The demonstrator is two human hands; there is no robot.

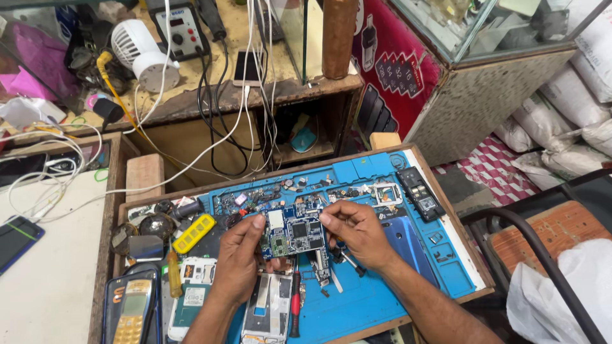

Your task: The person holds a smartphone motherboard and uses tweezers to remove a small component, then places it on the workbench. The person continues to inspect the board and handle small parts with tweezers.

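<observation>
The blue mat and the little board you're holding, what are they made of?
The blue mat looks like soft, matte silicone or rubber, with moulded compartments. The circuit board, held between the left hand and right hand, seems rigid blue laminate with dark chips and shiny metal shields.

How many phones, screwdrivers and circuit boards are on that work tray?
Old keypad phones: 1
Opened phone bodies: 2
Screwdrivers: 2
Circuit boards, held by left hand and right hand: 1
Total: 6
</observation>
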